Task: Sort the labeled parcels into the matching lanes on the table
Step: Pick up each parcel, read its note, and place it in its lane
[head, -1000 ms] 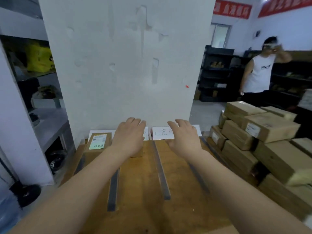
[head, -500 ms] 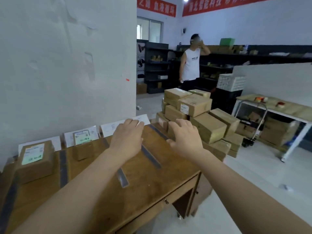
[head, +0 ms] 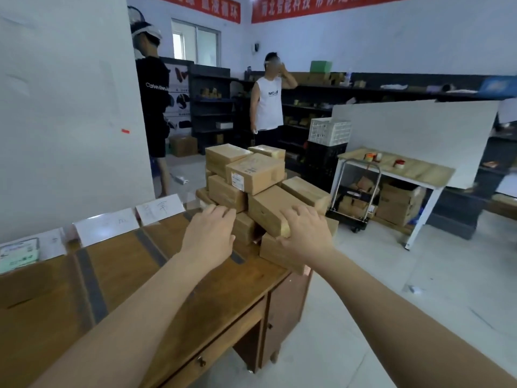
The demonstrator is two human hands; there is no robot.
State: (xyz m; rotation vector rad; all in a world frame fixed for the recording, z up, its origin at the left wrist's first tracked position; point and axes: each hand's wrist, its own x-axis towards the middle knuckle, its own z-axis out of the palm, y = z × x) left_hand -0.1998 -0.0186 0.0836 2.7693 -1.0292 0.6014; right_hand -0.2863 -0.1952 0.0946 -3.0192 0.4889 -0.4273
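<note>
The pile of brown parcels (head: 251,180) stands just beside the right end of the tabletop (head: 126,275), and it rises higher than the tabletop. What it stands on is hidden from me. The parcel on the top (head: 253,172) carries a white label on its side, but the print is too small to read.

My right hand (head: 305,233) lies on a long parcel (head: 268,211) in the near part of the pile. The fingers are spread over its top face and the thumb is at its near end. The hand touches the parcel but is not closed around it. My left hand (head: 208,233) is palm down over the right edge of the tabletop, just beside the pile. Its fingers are relaxed and a little bent, and it holds nothing.

Dark tape strips (head: 91,284) run across the wooden tabletop and divide it into lanes. At the far edge, against the white wall, white paper cards (head: 107,226) stand, one for each lane; the writing on them is faint. At the far left, one parcel with a green label (head: 18,254) lies in its lane, partly cut by the picture edge and blurred.

Behind the pile, a person in a white sleeveless shirt (head: 270,107) stands near dark shelves (head: 209,107), and a person in black (head: 155,99) stands by the wall corner. To the right there are a white crate (head: 328,131), a trolley (head: 355,197) and a second table (head: 397,166).
</note>
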